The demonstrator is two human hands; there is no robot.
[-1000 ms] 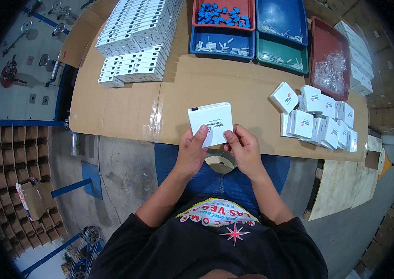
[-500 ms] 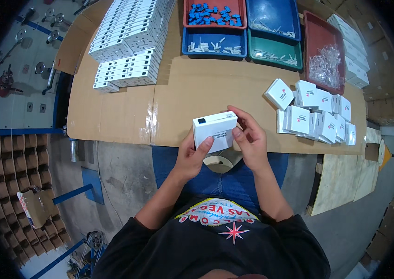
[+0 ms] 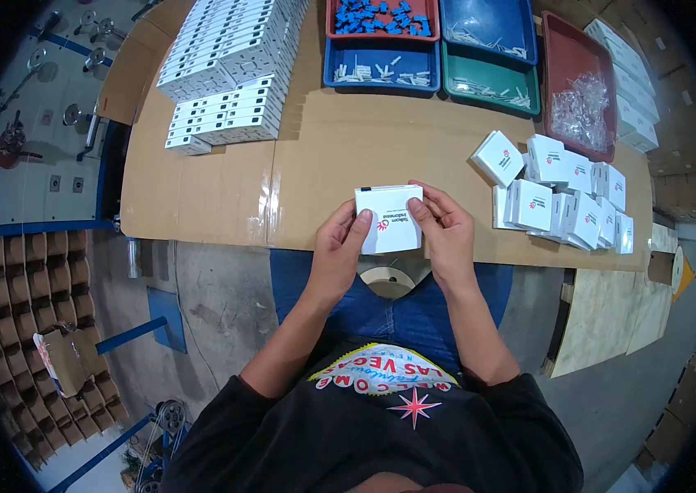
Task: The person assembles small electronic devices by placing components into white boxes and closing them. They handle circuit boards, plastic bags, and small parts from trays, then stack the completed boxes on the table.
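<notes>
The counter is covered with brown cardboard. At its far left lies a big stack of flat white boxes in rows. At the far edge stand trays: one red tray with blue parts, two blue, one green, and a dark red tray with clear bags. On the right is a heap of small white cartons with red marks. The small white box is held at the near edge of the counter, long axis left to right, printed face up. The left hand grips its left side and the right hand its right side, thumbs on top.
</notes>
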